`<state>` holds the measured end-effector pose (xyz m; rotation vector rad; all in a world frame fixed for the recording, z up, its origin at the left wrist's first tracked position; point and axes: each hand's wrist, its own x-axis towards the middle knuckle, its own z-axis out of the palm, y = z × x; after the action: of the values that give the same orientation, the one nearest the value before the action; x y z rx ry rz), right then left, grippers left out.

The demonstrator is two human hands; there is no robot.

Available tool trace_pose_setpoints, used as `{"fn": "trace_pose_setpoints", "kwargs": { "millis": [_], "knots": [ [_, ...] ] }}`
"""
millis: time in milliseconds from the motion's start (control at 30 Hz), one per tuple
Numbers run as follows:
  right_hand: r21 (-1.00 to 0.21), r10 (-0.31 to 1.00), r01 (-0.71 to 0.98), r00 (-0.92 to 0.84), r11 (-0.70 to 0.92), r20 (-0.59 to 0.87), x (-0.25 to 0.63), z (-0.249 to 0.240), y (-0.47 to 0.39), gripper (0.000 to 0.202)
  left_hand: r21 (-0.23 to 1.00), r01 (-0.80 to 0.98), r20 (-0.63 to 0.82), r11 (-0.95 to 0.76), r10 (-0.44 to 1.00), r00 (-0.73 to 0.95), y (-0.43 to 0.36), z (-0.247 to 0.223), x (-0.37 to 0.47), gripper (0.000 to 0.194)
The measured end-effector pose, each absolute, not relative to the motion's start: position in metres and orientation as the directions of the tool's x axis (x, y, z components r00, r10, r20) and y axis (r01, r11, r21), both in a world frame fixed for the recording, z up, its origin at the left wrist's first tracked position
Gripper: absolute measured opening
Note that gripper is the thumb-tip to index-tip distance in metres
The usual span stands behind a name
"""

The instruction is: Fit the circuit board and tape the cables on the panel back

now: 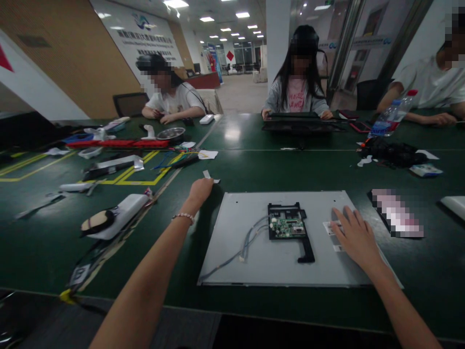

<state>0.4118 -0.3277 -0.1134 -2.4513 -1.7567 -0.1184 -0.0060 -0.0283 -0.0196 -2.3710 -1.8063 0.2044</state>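
A flat grey metal-backed display panel [247, 208] lies on the green table in front of me. On its back sits a black plastic bracket [308, 249] carrying a green circuit board [286, 227], from which thin grey-blue cables [245, 245] run to the lower left. My right hand [354, 237] rests on the panel's right side, fingers spread over white labels [330, 229]. Beyond the panel's far left corner, my left hand [200, 191] is closed at the table surface. A small white strip [207, 174] sticks out at its fingers; the fingertips themselves are hidden.
A phone [395, 213] lies right of the panel. To the left are a white device with a strap [119, 215] and metal strips [112, 167]. Bottles [394, 116] and black bags [392, 151] stand back right. Several people sit around the table, one holding a dark panel [300, 127].
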Motion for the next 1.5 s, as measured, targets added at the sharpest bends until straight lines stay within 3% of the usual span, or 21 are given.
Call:
{"fn": "trace_pose_setpoints", "kwargs": {
  "millis": [567, 1500],
  "knots": [
    [-0.062, 0.934, 0.944, 0.331, -0.325, 0.137, 0.411, -0.113, -0.328, 0.056, -0.172, 0.973, 0.05, -0.153, 0.985, 0.163, -0.031, -0.027, 0.026, 0.038],
    [-0.087, 0.939, 0.949, 0.311, -0.301, 0.146, 0.413, -0.115, -0.327, 0.055, -0.214, 0.959, 0.067, -0.186, 0.977, 0.204, -0.03, -0.029, 0.026, 0.041]
  ]
}}
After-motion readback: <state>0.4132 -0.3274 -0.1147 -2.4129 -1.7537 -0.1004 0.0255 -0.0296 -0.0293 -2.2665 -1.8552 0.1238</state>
